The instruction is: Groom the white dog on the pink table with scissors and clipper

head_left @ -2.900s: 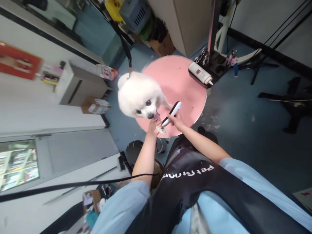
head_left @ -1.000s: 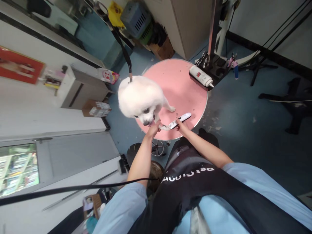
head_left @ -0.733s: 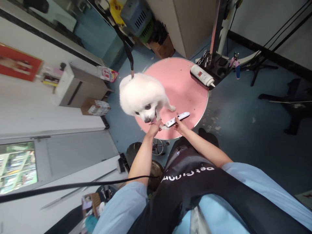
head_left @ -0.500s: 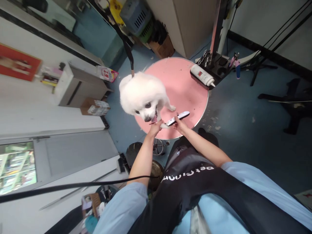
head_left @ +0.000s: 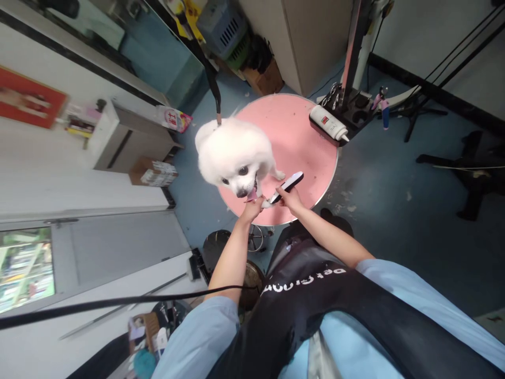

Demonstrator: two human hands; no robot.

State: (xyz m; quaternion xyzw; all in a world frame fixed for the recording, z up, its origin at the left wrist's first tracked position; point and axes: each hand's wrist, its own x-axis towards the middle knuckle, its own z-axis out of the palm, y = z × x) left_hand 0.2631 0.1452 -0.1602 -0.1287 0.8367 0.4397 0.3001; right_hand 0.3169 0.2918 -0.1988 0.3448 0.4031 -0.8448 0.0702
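Note:
A fluffy white dog [head_left: 232, 150] is on the round pink grooming table [head_left: 303, 126], mouth open and tongue out, with a dark strap [head_left: 213, 87] running down to its neck. My left hand [head_left: 252, 209] is closed around one of its front paws [head_left: 266, 203] at the table's near edge. In my right hand [head_left: 291, 200] is a white and black hair clipper [head_left: 290, 184], its head end at that same paw. Whether the blade touches the fur I cannot tell.
A white squeeze bottle [head_left: 328, 122] lies in the black tool tray [head_left: 355, 105] at the table's right, beside a metal post. Pet carriers [head_left: 223, 29] stand behind. A black cord [head_left: 118, 301] crosses the lower left. Tufts of hair lie on the floor.
The clipper has tilted more steeply, its rear end moving up and slightly left. The dog's head has shifted a little to the right. My left hand keeps its hold on the paw.

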